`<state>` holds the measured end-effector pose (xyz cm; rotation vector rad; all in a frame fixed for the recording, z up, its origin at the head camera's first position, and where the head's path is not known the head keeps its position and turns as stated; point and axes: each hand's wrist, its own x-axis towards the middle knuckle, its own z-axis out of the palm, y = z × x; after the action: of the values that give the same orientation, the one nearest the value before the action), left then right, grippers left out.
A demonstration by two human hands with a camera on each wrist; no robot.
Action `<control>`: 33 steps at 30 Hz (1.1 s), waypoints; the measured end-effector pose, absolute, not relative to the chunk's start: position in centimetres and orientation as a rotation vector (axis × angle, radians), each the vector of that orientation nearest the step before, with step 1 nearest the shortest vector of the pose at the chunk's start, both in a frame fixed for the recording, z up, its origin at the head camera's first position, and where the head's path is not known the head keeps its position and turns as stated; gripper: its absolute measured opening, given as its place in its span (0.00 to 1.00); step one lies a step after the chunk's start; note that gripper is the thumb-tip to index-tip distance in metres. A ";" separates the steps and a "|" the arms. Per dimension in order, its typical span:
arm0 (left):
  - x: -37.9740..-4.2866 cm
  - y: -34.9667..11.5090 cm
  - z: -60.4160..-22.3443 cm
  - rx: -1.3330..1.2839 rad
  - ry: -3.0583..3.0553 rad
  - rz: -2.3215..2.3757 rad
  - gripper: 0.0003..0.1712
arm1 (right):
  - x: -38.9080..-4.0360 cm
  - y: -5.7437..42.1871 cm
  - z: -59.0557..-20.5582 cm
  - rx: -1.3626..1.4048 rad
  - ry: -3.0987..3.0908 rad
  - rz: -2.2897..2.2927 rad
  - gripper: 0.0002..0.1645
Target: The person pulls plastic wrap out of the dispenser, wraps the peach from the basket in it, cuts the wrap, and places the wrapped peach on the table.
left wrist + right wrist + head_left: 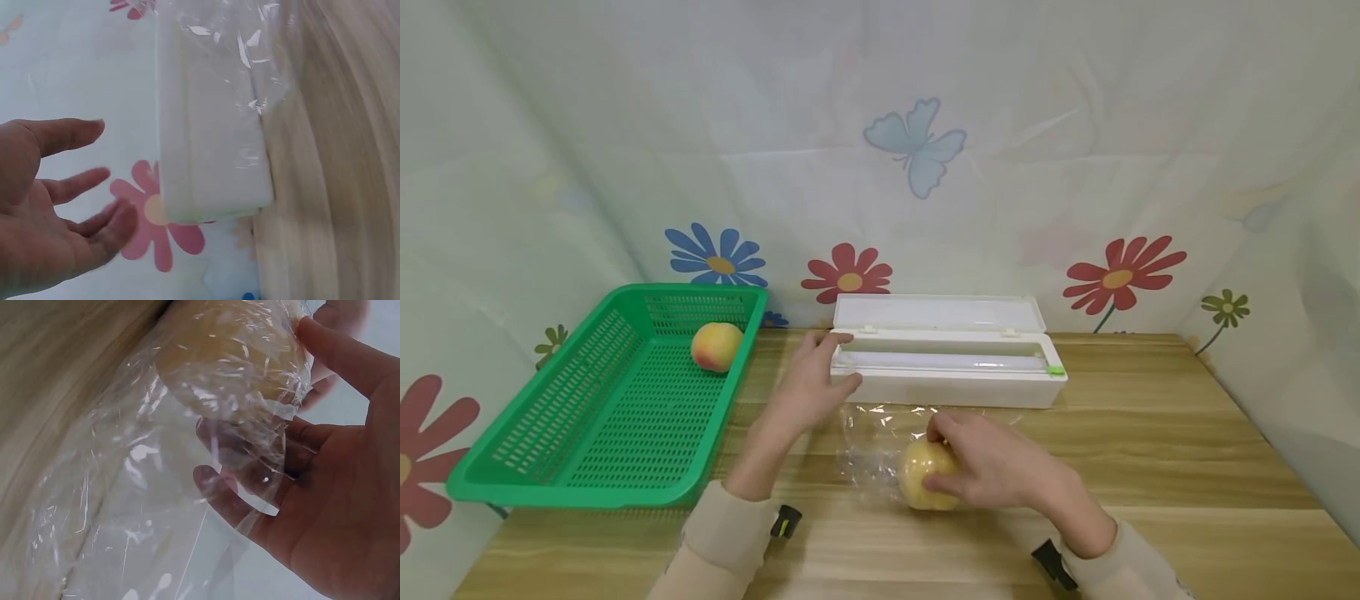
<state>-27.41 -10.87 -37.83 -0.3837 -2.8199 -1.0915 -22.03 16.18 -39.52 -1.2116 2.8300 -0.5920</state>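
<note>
On the wooden table, a yellow peach [925, 477] lies with clear cling film [867, 442] over it. My right hand [1000, 462] grips the peach from its right side, thumb and fingers around it. In the right wrist view, loose film [140, 481] trails off the fruit and across some of the fingers. Behind the peach stands a white cling film box [947, 392] with its lid raised and a film roll [940, 361] inside. My left hand [808, 385] is at the box's left end, fingers spread and holding nothing; the left wrist view shows a gap between it and the box.
To the left is a green plastic basket [602, 498] with another peach [717, 347] inside, near its right wall. A green slider [1056, 371] sits at the box's right front corner. Behind the table hangs a flower-printed curtain [985, 225].
</note>
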 end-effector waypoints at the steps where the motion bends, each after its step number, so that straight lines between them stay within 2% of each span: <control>1: -27.2 -10.6 -37.6 -0.424 -2.813 -1.078 0.29 | -22.1 16.2 -39.5 -1.221 2.820 -0.598 0.20; 6: -26.1 -9.6 -36.9 -0.812 -2.813 -1.088 0.11 | -22.4 16.3 -39.5 -1.249 2.773 -0.619 0.15; 10: -25.5 -9.0 -36.8 -1.195 -2.866 -1.071 0.08 | -22.6 16.5 -39.5 -1.236 2.718 -0.646 0.16; 13: -25.2 -8.7 -36.9 -1.364 -2.923 -1.009 0.11 | -22.7 16.5 -39.7 -1.213 2.670 -0.667 0.18; 16: -24.9 -8.4 -37.0 -1.414 -2.992 -0.969 0.15 | -22.8 16.5 -39.9 -1.196 2.643 -0.674 0.21; 20: -24.5 -8.0 -37.0 -1.425 -3.067 -0.936 0.20 | -22.9 16.7 -40.0 -1.207 2.621 -0.694 0.24; 25: -24.2 -7.7 -37.2 -1.439 -3.094 -0.883 0.25 | -23.0 16.7 -40.2 -1.255 2.571 -0.753 0.22; 33: -24.0 -7.3 -37.5 -1.387 -3.128 -0.820 0.33 | -23.1 16.7 -40.4 -1.113 2.527 -0.837 0.26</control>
<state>-23.97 -7.29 -37.50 -1.3868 -3.1283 -0.8202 -23.14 16.73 -40.37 -1.1127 2.5273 -0.8368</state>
